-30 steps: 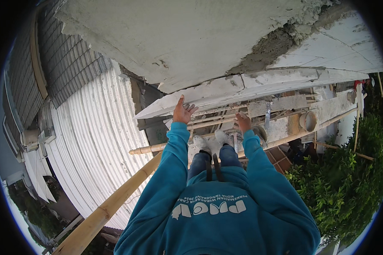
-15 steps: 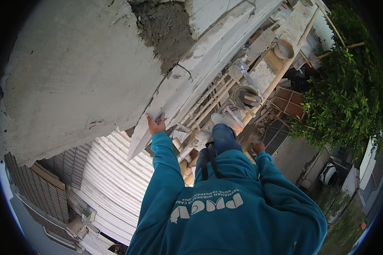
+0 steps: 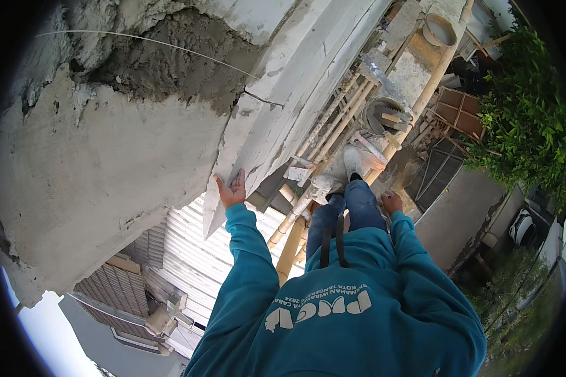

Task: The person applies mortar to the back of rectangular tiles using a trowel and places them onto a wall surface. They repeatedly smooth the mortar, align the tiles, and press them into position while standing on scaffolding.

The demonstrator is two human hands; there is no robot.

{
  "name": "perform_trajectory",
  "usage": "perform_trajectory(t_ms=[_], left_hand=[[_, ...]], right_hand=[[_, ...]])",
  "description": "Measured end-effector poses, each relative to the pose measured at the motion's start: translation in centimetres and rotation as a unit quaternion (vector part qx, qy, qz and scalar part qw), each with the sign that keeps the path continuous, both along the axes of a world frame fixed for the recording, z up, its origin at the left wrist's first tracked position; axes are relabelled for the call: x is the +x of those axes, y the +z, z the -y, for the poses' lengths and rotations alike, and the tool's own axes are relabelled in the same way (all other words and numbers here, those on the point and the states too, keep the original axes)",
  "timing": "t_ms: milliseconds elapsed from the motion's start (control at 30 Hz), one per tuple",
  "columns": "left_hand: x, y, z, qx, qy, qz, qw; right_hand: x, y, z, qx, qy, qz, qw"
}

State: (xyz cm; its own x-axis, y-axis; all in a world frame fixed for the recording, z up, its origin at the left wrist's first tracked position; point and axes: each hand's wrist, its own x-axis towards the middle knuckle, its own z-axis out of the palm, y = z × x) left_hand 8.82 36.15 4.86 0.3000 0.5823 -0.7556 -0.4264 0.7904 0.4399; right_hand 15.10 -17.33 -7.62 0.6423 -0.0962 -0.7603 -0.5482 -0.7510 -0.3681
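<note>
My left hand [image 3: 234,190] has its fingers spread and rests against the lower end of a pale concrete ledge [image 3: 258,147], holding nothing. The ledge borders a grey plastered wall surface [image 3: 132,151], with a rough patch of dark wet mortar [image 3: 182,60] higher up. At my right side, my right hand [image 3: 392,203] hangs beside my thigh with its fingers loosely curled. Its palm is hidden, so anything in it cannot be seen. The scaffold planks [image 3: 409,78] run beneath and ahead of my feet.
A round tub [image 3: 383,116] with a wooden-handled tool in it stands on the planks. Farther along is a mortar-stained bucket [image 3: 439,30]. Bamboo poles [image 3: 343,119] edge the narrow walkway. A corrugated roof [image 3: 192,242] lies far below, and a leafy tree [image 3: 522,113] stands at right.
My view has shifted, bringing more of the wet mortar and a thin pale line across it into sight. Both my legs now show. My left hand stays against the ledge.
</note>
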Motion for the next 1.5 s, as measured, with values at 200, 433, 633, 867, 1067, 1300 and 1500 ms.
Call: perform_trajectory(t_ms=[200,433,633,867,1067,1300,1500], left_hand=[[0.7,2.0,1.2,0.051,0.025,-0.058,0.997],[1.1,2.1,1.6,0.056,-0.002,-0.043,0.997],[2.1,2.7,1.8,0.029,0.018,-0.080,0.996],[2.9,3.2,3.1,0.098,0.033,-0.122,0.987],[2.9,2.7,3.1,0.127,-0.047,-0.141,0.981],[2.8,3.2,3.8,0.130,-0.047,-0.123,0.983],[2.0,3.4,2.3,0.060,-0.063,-0.052,0.995]], right_hand=[[2.1,-5.0,1.8,-0.068,0.069,-0.053,0.994],[4.0,-13.7,0.9,-0.047,0.079,-0.102,0.991],[5.6,-27.5,0.7,-0.079,0.118,-0.124,0.982],[10.9,-40.0,-1.6,-0.160,0.196,-0.023,0.967],[12.1,-48.2,-1.0,-0.259,0.357,0.008,0.897],[13.3,-44.0,-2.4,-0.189,0.361,0.069,0.910],[12.6,-32.1,-7.3,-0.138,0.291,0.057,0.945]])
